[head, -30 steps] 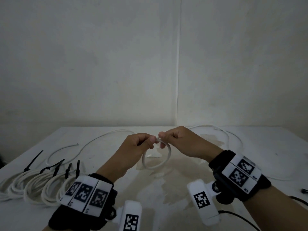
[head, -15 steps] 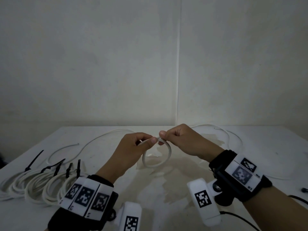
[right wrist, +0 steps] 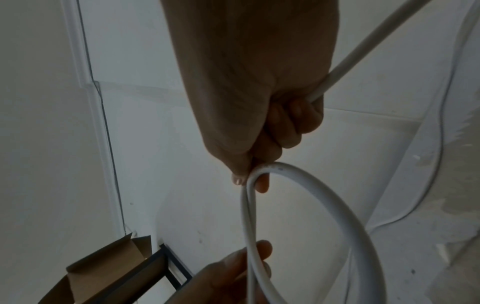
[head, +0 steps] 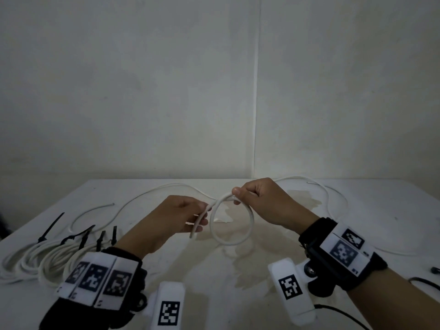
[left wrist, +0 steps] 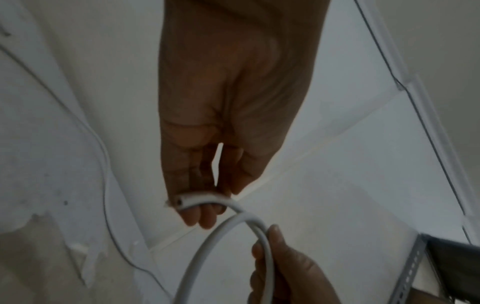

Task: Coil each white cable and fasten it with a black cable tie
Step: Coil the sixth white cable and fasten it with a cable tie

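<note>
A white cable (head: 232,243) forms one small loop above the table (head: 238,282). My right hand (head: 238,195) pinches the top of the loop where the strands cross, also seen in the right wrist view (right wrist: 252,176), with the cable's long part (right wrist: 363,51) running out of the fist. My left hand (head: 202,220) holds the cable's free end between fingers and thumb, just left of the loop. In the left wrist view that hand (left wrist: 200,203) grips the cut end (left wrist: 182,200). The rest of the cable (head: 147,196) trails over the table's back.
Several coiled white cables (head: 47,256) fastened with black ties (head: 82,236) lie at the front left. Another black tie (head: 51,227) lies beside them. A thin white wire (head: 333,201) curves at the back right. A cardboard box (right wrist: 103,267) sits beyond the table edge.
The loop has grown wider. My left hand has slid down and left along the cable to its free end, while my right hand has stayed pinching the loop's top.
</note>
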